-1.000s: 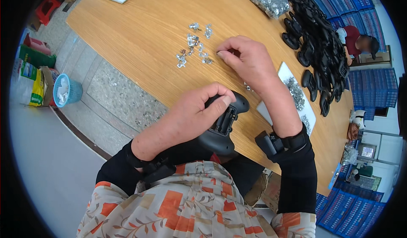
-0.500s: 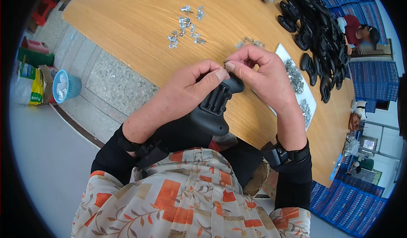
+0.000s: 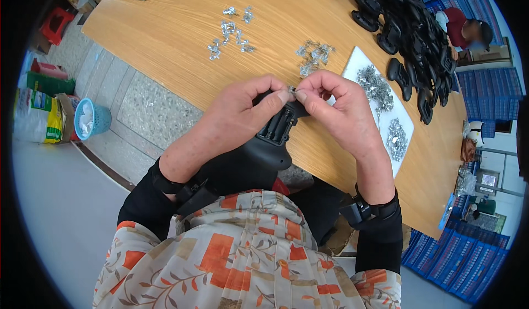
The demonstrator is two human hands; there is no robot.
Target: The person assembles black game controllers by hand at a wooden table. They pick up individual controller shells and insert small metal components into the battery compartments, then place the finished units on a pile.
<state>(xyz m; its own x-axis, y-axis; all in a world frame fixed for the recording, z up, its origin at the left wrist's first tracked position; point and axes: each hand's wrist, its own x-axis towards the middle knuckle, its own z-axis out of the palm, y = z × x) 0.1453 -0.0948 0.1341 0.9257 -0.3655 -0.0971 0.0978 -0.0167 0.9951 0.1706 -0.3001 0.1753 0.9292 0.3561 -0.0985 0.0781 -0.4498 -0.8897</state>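
Clasping rounded black plastic controller (image 3: 266,153) in left grip (image 3: 238,108); pinching small silvery metal piece (image 3: 291,89) in right grip (image 3: 345,112), nearer controller than before.

So the right hand (image 3: 344,113) has come back from out over the counter (image 3: 176,28) to the black shell (image 3: 267,155), fingertips now right by the left hand's (image 3: 234,108) with a metal bit (image 3: 291,89) between, uncovering a clip pile (image 3: 314,54) its arm mostly hid.

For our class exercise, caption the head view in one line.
Left hand and right hand close together at a black controller, small metal pieces lying on the wooden table.
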